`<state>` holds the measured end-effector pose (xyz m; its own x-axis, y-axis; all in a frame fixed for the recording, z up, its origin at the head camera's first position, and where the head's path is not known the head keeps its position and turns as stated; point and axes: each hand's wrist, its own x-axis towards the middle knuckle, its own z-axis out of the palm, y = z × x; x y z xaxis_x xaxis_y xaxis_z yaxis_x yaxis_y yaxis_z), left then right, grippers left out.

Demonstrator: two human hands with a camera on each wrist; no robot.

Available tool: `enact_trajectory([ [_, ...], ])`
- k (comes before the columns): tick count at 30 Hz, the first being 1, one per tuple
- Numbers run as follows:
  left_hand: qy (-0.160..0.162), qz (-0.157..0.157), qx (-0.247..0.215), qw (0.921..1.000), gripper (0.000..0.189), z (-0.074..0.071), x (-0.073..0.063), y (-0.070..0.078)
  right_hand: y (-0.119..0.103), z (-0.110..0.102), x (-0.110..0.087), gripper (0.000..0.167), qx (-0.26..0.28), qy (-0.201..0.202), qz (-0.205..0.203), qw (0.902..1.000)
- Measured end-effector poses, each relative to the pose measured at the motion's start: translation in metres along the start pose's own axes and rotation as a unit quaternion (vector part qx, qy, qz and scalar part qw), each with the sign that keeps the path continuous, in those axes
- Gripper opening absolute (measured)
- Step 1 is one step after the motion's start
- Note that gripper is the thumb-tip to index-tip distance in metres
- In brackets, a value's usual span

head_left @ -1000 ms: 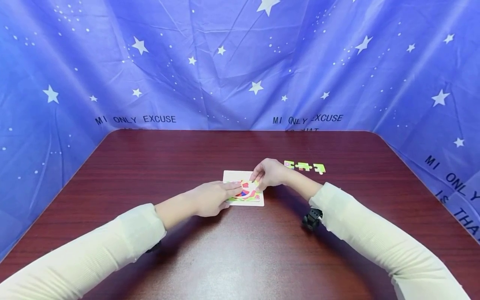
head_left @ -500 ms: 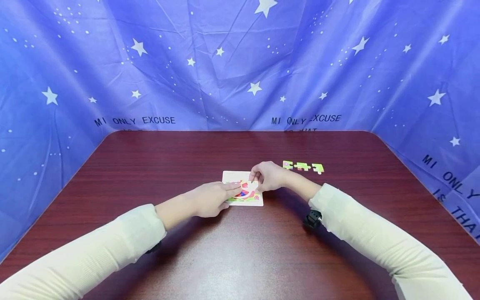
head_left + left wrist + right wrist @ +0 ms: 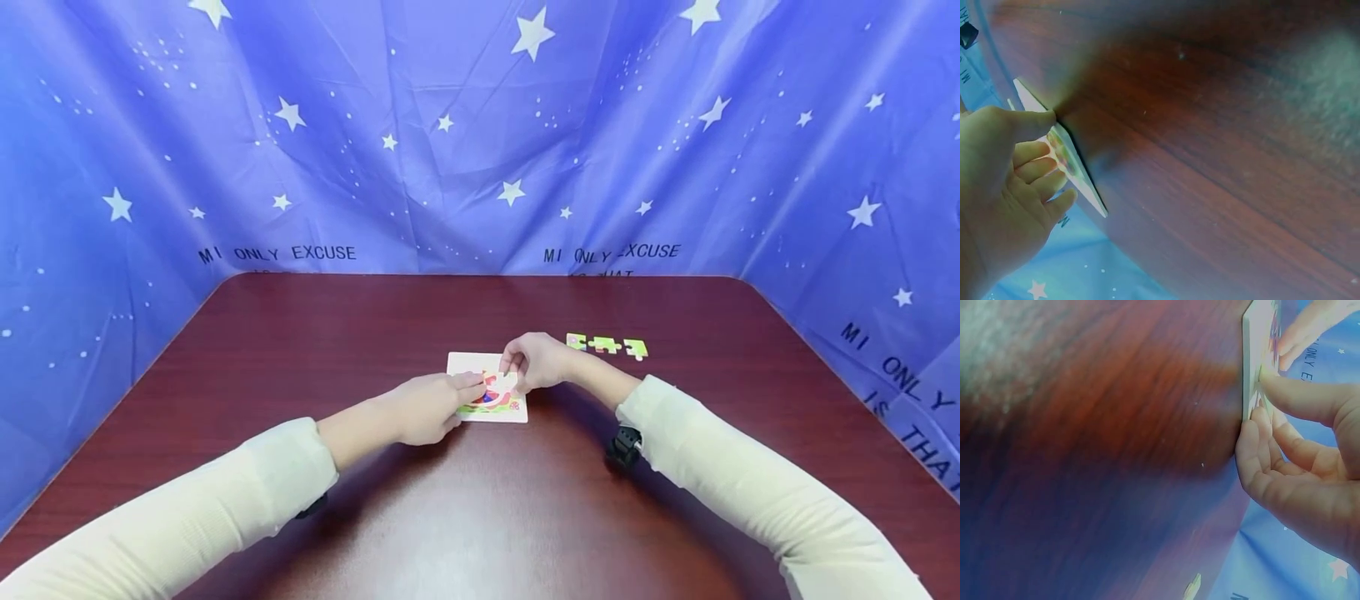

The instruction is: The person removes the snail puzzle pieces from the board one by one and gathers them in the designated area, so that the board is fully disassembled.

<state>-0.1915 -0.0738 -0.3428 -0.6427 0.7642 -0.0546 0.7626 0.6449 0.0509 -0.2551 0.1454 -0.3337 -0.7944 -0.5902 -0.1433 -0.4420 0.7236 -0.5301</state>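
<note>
A jigsaw puzzle board with a pale border and a colourful picture lies on the table in the head view. My left hand rests on its left side, fingers extended over the picture. In the left wrist view the thumb is at the board's near edge. At the board's right side, my right hand pinches a puzzle piece between thumb and curled fingers, mostly covered by them. The lower fingers sit right at the board's edge in the right wrist view.
Three loose green puzzle pieces lie in a row behind the right wrist. The dark red-brown table has a blue star-printed cloth hanging behind it and at its sides. Both wrists carry black straps.
The whole head view has shifted slightly, so everything sits a little lower. Both hands stay at the board, with only slight finger movement; the three loose pieces have not moved.
</note>
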Motion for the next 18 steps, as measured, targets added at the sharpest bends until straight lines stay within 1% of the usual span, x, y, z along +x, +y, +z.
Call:
enact_trajectory([
  [3, -0.001, 0.015, 0.010, 0.9998, 0.052, 0.0010, -0.0032, 0.0021, -0.0006, 0.0001, 0.0005, 0.028, 0.011, -0.002, -0.001, 0.9999],
  [7, 0.000, 0.036, 0.024, 0.9991, 0.053, 0.0066, -0.0056, 0.0051, 0.0023, 0.0037, -0.0002, 0.029, 0.018, -0.008, 0.004, 0.9998],
  [12, 0.018, 0.045, 0.053, 0.9975, 0.053, 0.0064, -0.0067, 0.0059, 0.0015, 0.0001, 0.0015, 0.029, 0.014, -0.005, 0.001, 0.9999],
  [15, 0.024, 0.045, 0.063, 0.9968, 0.053, 0.0082, -0.0062, 0.0070, 0.0020, -0.0006, 0.0027, 0.029, 0.015, -0.006, 0.001, 0.9999],
  [18, 0.017, 0.038, 0.056, 0.9976, 0.053, 0.0099, -0.0059, 0.0092, 0.0025, -0.0009, 0.0030, 0.029, 0.018, -0.009, 0.005, 0.9998],
])
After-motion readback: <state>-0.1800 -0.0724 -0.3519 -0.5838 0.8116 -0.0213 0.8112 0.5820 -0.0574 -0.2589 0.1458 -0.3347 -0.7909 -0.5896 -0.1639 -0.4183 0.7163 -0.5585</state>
